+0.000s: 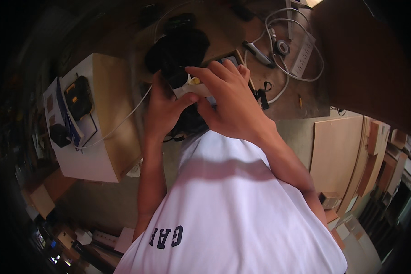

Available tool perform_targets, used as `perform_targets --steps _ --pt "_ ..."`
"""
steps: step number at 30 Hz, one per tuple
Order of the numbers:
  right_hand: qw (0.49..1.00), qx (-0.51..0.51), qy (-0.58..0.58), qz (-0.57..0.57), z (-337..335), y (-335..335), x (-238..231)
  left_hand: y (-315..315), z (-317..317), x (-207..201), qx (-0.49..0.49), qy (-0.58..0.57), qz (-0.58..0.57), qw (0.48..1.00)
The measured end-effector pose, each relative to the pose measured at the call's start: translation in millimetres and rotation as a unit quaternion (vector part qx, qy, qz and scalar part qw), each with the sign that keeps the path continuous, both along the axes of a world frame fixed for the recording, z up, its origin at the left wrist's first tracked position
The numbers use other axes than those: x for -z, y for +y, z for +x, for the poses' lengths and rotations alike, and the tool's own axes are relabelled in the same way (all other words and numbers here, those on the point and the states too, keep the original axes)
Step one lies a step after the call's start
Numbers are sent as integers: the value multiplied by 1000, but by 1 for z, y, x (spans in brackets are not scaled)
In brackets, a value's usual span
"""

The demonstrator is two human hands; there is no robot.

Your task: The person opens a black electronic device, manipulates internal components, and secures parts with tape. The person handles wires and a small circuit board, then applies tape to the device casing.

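Close in front of my body, my left hand (pixel 165 107) and my right hand (pixel 230 91) meet around a small pale, whitish piece (pixel 183 91) with a yellow bit on it. My left thumb lies along its near side, and the left fingers are partly hidden in shadow. My right thumb and curled fingers grip its other end. What kind of thing it is cannot be made out, since the hands cover much of it. Just beyond them is a soft black thing (pixel 178 50), dark and hard to make out. Behind my right fingers shows part of an open box (pixel 235 59).
On the brown table lie a white power strip (pixel 303 57), coiled white cable, a roll of tape (pixel 282 47) and a grey-and-black hand tool (pixel 259 54). At left, a pale cabinet (pixel 116 114) carries a black-and-yellow case (pixel 79 97) and a blue-and-white book. Wooden boards lean at right.
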State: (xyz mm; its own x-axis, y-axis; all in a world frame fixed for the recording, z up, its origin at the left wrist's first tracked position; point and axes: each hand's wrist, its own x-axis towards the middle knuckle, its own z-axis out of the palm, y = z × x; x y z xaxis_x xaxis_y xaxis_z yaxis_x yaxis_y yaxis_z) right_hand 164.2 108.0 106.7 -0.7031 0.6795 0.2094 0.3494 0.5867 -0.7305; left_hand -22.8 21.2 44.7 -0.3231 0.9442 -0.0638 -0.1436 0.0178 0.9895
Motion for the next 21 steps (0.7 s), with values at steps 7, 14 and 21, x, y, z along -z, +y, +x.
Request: perform_targets --steps 7,14,21 --pt "993 -111 46 -13 10 19 -7 -10 3 -4 -65 21 -70 995" --pt "985 -145 80 48 3 31 7 -28 -4 21 -78 55 -107 990" --pt "991 -59 21 116 -9 39 -5 -19 -1 -6 -78 -64 -60 993"
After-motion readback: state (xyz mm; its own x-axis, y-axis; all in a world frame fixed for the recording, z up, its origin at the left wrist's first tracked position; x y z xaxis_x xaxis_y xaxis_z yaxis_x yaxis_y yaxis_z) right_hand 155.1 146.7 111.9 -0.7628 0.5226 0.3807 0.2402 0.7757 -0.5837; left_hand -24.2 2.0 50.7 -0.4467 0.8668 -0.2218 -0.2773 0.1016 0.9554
